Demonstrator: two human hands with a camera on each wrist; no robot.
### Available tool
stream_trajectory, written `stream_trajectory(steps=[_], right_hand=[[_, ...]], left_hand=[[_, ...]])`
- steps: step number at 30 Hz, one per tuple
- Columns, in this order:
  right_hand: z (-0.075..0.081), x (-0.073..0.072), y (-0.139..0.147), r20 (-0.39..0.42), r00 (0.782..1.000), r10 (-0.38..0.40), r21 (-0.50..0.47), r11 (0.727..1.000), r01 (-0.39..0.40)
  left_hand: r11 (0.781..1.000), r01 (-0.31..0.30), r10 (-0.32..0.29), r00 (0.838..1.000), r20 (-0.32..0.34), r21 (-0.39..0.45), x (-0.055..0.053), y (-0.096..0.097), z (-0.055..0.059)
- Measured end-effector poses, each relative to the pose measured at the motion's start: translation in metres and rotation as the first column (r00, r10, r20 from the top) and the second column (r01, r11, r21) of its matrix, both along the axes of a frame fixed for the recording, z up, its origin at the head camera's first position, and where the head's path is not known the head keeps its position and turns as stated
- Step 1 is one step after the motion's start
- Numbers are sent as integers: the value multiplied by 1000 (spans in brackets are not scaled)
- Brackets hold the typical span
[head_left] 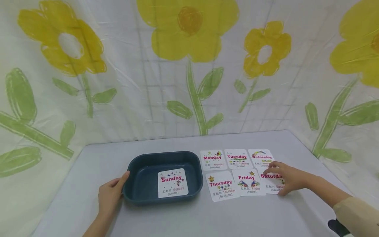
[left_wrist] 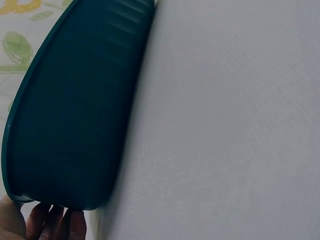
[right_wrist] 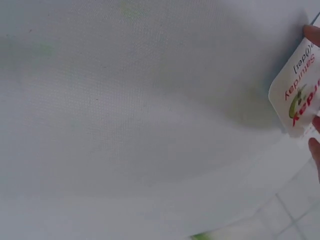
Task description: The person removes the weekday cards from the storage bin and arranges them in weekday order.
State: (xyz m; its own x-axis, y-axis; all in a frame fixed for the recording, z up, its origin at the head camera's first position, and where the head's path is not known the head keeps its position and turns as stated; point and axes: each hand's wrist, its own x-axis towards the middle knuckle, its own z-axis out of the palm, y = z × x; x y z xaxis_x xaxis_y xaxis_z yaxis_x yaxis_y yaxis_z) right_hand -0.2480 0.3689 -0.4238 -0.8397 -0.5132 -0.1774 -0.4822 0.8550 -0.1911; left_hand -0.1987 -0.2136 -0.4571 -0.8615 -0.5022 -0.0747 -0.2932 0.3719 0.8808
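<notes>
My left hand (head_left: pixel 111 197) grips the left end of a dark blue basin (head_left: pixel 139 200), thumb at the rim. In the left wrist view, the fingers (left_wrist: pixel 77 225) press up to the basin's outer wall (left_wrist: pixel 75 110). A Sunday card (head_left: pixel 173 182) lies inside the basin. Over to the right, my right hand (head_left: pixel 287 179) spans the Saturday card (head_left: pixel 270 186) with fingers spread, its thumb by the lower edge and fingertips by the upper. In the right wrist view, the thumb (right_wrist: pixel 312 34) and fingertips lie at opposite edges of the Saturday card (right_wrist: pixel 297 97).
Beside the basin lie the Monday card (head_left: pixel 213 161), Tuesday card (head_left: pixel 238 159) and Wednesday card (head_left: pixel 259 154). Below them are the Thursday card (head_left: pixel 222 187) and Friday card (head_left: pixel 248 186). A flower-printed curtain (head_left: pixel 124 98) hangs behind the white table (head_left: pixel 189 220).
</notes>
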Motion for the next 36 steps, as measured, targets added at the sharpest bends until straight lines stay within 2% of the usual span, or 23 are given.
stream_trajectory(steps=[7,13,16,21,30,36], right_hand=[[3,3,1,-10,1000,10,8,1000,-10],[12,3,-7,-18,1000,16,64,998,-14],[23,2,-14,56,998,-22,73,997,18],[38,-2,-25,181,980,-83,63,995,73],[46,-4,-41,277,948,-155,122,985,125],[48,-10,-65,297,937,-185,138,979,149]], left_hand=[[1000,-7,7,1000,2,-1,-1,0,0],[1000,-14,14,1000,5,-6,0,0,-1],[1000,-20,20,1000,5,-4,0,-1,-1],[1000,-24,24,1000,13,-8,0,-1,-1],[1000,-24,24,1000,17,-9,0,0,-2],[1000,-19,19,1000,15,-6,-1,0,-2]])
